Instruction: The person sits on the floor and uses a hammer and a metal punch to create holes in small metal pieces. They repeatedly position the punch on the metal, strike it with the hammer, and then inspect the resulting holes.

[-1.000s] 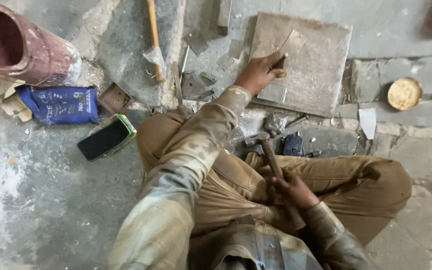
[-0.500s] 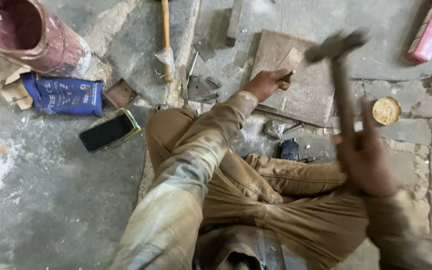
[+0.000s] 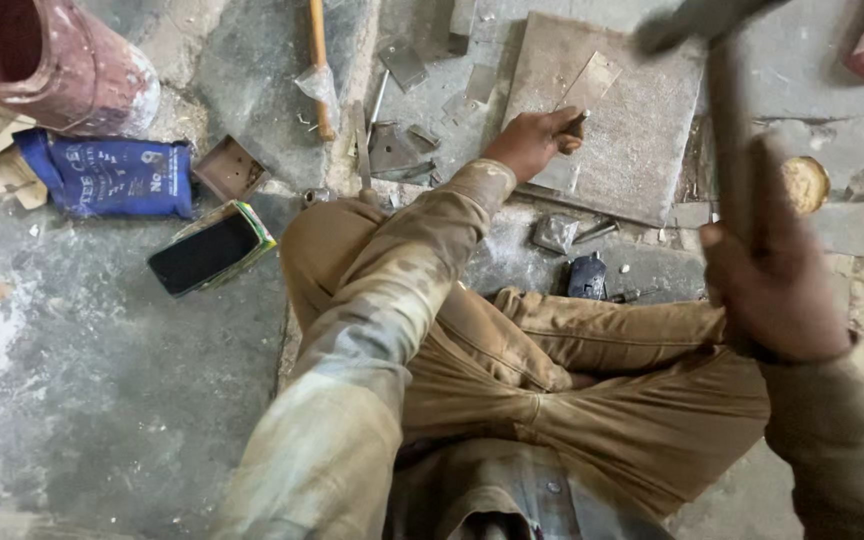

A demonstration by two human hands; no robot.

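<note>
Nearest, the right hand [image 3: 777, 290] grips a raised hammer [image 3: 727, 110], its blurred head high. Farther out, the left hand [image 3: 537, 140] pinches a chisel [image 3: 577, 122] against a thin metal sheet [image 3: 582, 100] on the square stone slab [image 3: 642, 150]. The sheet looks uncut; the blow has not landed.

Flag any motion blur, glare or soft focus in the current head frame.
Head view: the raised dark-headed hammer and the right hand gripping it are smeared by motion blur; the left hand on the grey square stone slab is fairly sharp. Light is flat and diffuse, with no glare; near sleeves look soft.
</note>
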